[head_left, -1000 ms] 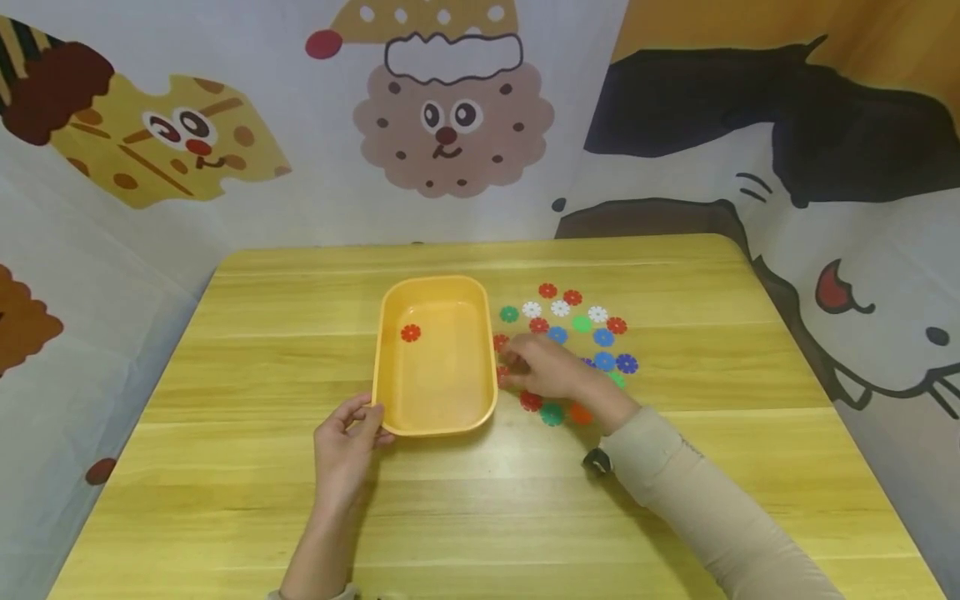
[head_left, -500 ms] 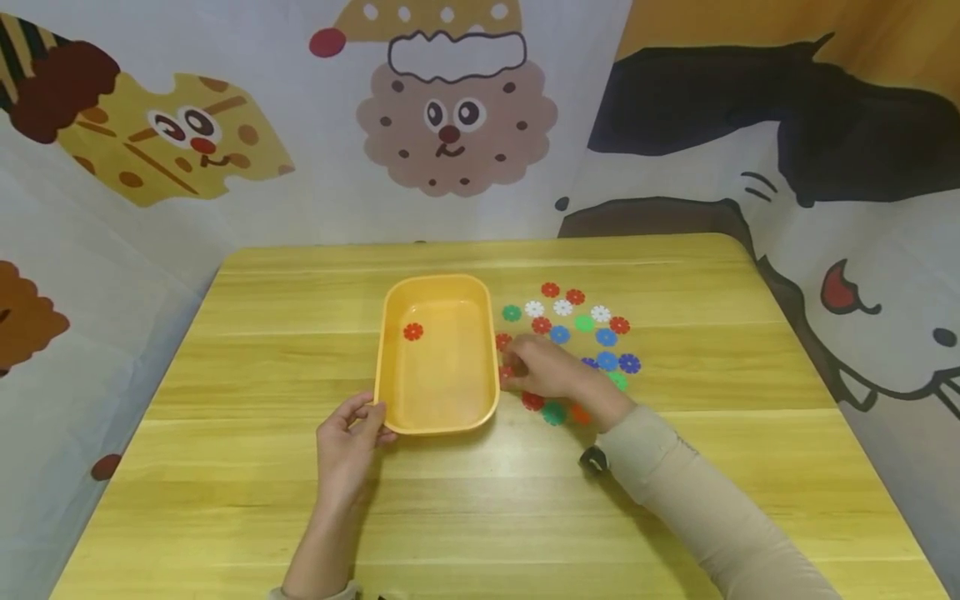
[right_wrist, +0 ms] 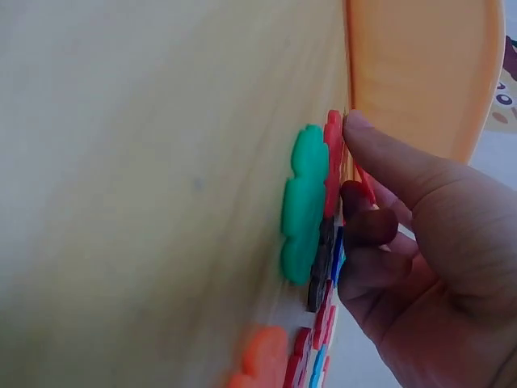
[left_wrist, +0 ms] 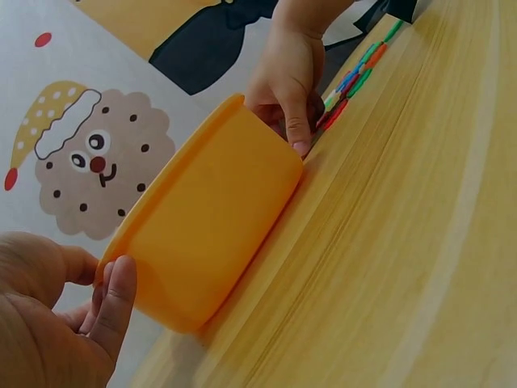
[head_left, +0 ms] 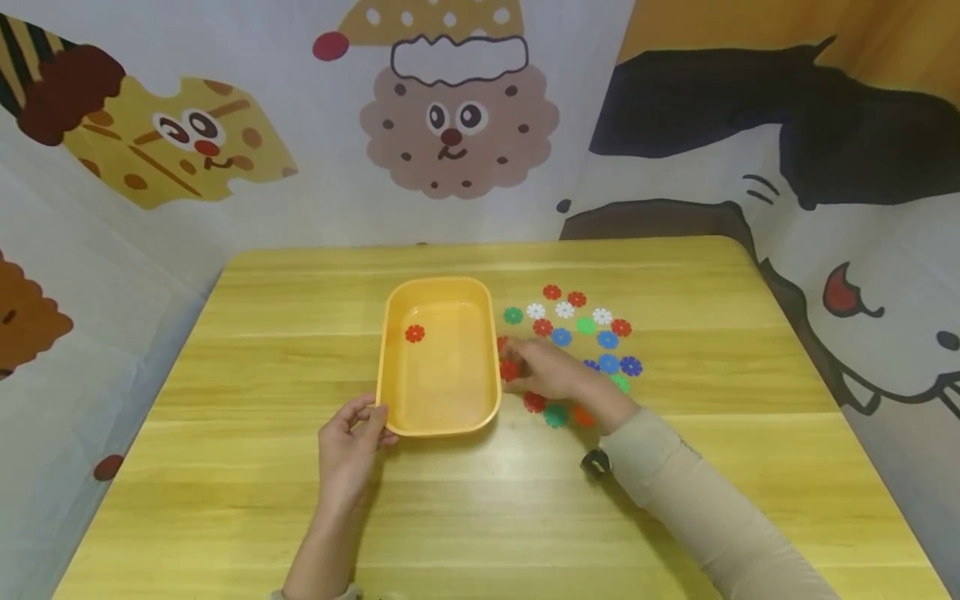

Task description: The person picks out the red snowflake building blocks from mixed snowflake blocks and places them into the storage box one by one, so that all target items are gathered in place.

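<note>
A yellow plastic tray (head_left: 442, 383) stands on the table with one red flower-shaped disc (head_left: 415, 333) inside. At its near left corner my left hand (head_left: 351, 446) grips the rim, thumb and fingers on either side of the wall. Close to the tray's right side, my right hand (head_left: 551, 369) pinches a red notched plastic disc (head_left: 510, 371), which is tilted up off the table. The right wrist view shows that disc's red edge (right_wrist: 365, 184) between curled fingers, partly hidden. A green disc (head_left: 556, 416) and another red disc (head_left: 535, 402) lie just below this hand.
Several flat discs lie right of the tray, among them a white disc (head_left: 565, 309), a blue disc (head_left: 608, 339) and an orange disc (head_left: 583, 416). The wooden table (head_left: 480, 517) meets a cartoon-printed cloth (head_left: 300, 212) at its back edge.
The red disc by my right fingertips has tilted up and shows more of its face. My left hand keeps its grip on the tray, which stays in place.
</note>
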Available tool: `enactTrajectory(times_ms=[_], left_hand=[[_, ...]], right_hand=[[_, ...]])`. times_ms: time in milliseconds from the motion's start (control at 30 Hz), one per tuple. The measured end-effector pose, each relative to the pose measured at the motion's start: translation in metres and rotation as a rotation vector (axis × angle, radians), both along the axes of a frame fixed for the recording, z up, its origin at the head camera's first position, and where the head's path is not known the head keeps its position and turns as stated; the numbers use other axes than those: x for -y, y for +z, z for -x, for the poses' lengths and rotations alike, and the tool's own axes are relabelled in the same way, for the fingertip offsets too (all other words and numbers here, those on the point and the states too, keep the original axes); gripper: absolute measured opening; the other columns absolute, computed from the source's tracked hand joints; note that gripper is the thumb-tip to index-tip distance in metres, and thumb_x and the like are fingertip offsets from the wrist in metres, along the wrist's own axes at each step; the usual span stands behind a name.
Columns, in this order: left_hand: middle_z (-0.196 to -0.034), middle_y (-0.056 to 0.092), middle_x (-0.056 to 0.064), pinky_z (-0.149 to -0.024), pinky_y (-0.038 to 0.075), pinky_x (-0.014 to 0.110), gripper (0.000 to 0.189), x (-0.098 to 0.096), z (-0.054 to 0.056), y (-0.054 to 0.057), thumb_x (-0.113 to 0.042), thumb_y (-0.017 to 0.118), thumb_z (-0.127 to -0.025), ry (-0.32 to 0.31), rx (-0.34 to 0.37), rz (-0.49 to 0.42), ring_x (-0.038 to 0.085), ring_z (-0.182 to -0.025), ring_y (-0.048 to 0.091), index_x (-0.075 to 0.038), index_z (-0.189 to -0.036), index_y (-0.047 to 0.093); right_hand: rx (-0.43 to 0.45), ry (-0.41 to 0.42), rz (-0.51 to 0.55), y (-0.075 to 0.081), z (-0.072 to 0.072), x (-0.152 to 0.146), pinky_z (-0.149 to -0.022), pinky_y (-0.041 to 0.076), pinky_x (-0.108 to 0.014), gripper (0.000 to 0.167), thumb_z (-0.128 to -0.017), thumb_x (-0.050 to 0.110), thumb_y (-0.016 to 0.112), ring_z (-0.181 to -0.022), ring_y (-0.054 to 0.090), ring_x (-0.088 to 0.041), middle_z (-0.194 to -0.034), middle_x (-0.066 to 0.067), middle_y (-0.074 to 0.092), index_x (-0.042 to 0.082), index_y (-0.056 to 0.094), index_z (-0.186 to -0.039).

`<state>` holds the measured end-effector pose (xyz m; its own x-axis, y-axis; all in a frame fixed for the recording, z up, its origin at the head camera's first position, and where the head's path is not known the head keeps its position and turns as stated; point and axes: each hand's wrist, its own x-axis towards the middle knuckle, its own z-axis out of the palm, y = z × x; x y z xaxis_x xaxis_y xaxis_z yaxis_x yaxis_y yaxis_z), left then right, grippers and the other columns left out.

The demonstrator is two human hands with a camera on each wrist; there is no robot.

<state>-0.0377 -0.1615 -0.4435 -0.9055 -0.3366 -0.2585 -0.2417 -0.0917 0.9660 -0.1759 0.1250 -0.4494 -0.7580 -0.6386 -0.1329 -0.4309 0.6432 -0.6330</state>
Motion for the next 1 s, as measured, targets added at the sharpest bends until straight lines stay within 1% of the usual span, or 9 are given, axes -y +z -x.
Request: enactTrajectory(times_ms=[133,333,533,600,700,833,933,1000], left_hand=[[-0.100,0.059,0.014,-0.072,0.067,0.028,0.032,0.001,0.000,0.001,-0.004,0.063,-0.100,-0.011,-0.007,0.003,0.013,-0.071,0.070,0.008,-0.128,0.057],[-0.100,0.059,0.014,-0.071,0.067,0.027,0.031,0.002,0.000,0.001,-0.003,0.063,-0.099,-0.012,-0.015,0.008,0.012,-0.070,0.069,0.009,-0.128,0.057],[-0.099,0.058,0.014,-0.070,0.067,0.027,0.030,0.001,0.000,0.001,-0.002,0.063,-0.099,-0.009,-0.012,-0.001,0.012,-0.069,0.069,0.009,-0.127,0.058],[-0.099,0.059,0.014,-0.070,0.067,0.027,0.030,0.001,0.001,0.002,-0.002,0.063,-0.099,-0.009,-0.009,-0.005,0.012,-0.069,0.069,0.009,-0.127,0.058],[-0.098,0.058,0.013,-0.070,0.067,0.028,0.030,0.001,0.001,0.002,-0.002,0.063,-0.099,-0.008,-0.009,-0.012,0.013,-0.069,0.068,0.009,-0.127,0.058],[-0.099,0.058,0.015,-0.069,0.067,0.028,0.030,0.000,0.001,0.001,-0.001,0.063,-0.099,-0.003,-0.008,-0.023,0.013,-0.067,0.068,0.009,-0.126,0.058],[-0.099,0.058,0.016,-0.069,0.067,0.028,0.029,-0.001,0.001,0.001,-0.001,0.063,-0.099,0.001,-0.006,-0.029,0.013,-0.067,0.068,0.009,-0.126,0.058],[-0.099,0.058,0.016,-0.069,0.067,0.028,0.030,-0.001,0.001,0.001,-0.001,0.063,-0.099,0.003,-0.006,-0.034,0.013,-0.066,0.068,0.009,-0.126,0.058]], right_hand=[[0.003,0.021,-0.001,0.003,0.000,-0.001,-0.087,0.062,-0.032,0.041,-0.087,0.017,0.082,-0.096,0.065,-0.018,-0.108,-0.002,0.070,0.007,0.067,-0.124],[0.026,0.005,-0.003,0.005,0.001,-0.003,-0.087,0.062,-0.030,0.035,-0.090,0.021,0.080,-0.095,0.066,-0.014,-0.107,0.000,0.071,0.009,0.069,-0.121],[0.030,-0.021,0.058,0.005,0.002,-0.006,-0.077,0.063,-0.026,0.028,-0.091,0.022,0.078,-0.083,0.066,-0.012,-0.098,0.001,0.071,0.008,0.070,-0.114],[0.017,-0.040,0.070,0.005,0.003,-0.007,-0.075,0.063,-0.026,0.028,-0.091,0.023,0.078,-0.083,0.066,-0.012,-0.097,0.002,0.070,0.008,0.070,-0.114],[-0.034,-0.057,0.077,0.005,0.007,-0.009,-0.074,0.062,-0.025,0.029,-0.091,0.023,0.079,-0.084,0.065,-0.013,-0.096,0.001,0.070,0.007,0.070,-0.113],[-0.103,-0.076,0.096,0.007,0.011,-0.011,-0.068,0.062,-0.026,0.029,-0.090,0.023,0.080,-0.075,0.063,-0.014,-0.093,-0.002,0.070,0.005,0.071,-0.111],[-0.128,-0.112,0.112,0.010,0.012,-0.012,-0.064,0.061,-0.027,0.032,-0.091,0.025,0.078,-0.072,0.061,-0.015,-0.096,-0.004,0.069,0.004,0.069,-0.114],[-0.146,-0.139,0.121,0.012,0.013,-0.013,-0.065,0.061,-0.027,0.036,-0.092,0.026,0.077,-0.074,0.061,-0.015,-0.099,-0.006,0.069,0.003,0.068,-0.118]])
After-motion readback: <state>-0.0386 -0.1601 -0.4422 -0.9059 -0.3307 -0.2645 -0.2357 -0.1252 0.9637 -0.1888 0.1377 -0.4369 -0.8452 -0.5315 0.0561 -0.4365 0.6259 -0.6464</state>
